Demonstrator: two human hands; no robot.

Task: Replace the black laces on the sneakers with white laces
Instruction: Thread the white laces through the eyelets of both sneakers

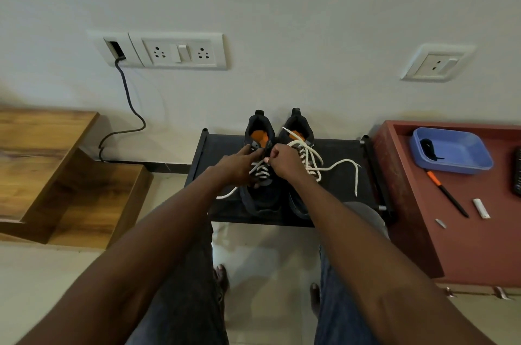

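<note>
Two black sneakers with orange insoles stand side by side on a black rack (338, 153), toes toward me. The left sneaker (260, 198) carries a white lace (260, 171) through its lower eyelets, one end trailing off to the left. My left hand (236, 165) rests on this sneaker's left side, fingers reaching to its collar. My right hand (283, 160) pinches the white lace above the tongue. The right sneaker (300, 124) is laced in white, with loose ends (345, 163) spread across the rack. A black lace (428, 147) lies in a blue tray (462, 153).
A red-brown cabinet top (423, 198) at right holds the blue tray, an orange-and-black pen (448, 195) and small white bits. Wooden steps (56, 175) stand at left. A dark cable (129, 108) hangs from a wall socket. My knees and bare feet are below the rack.
</note>
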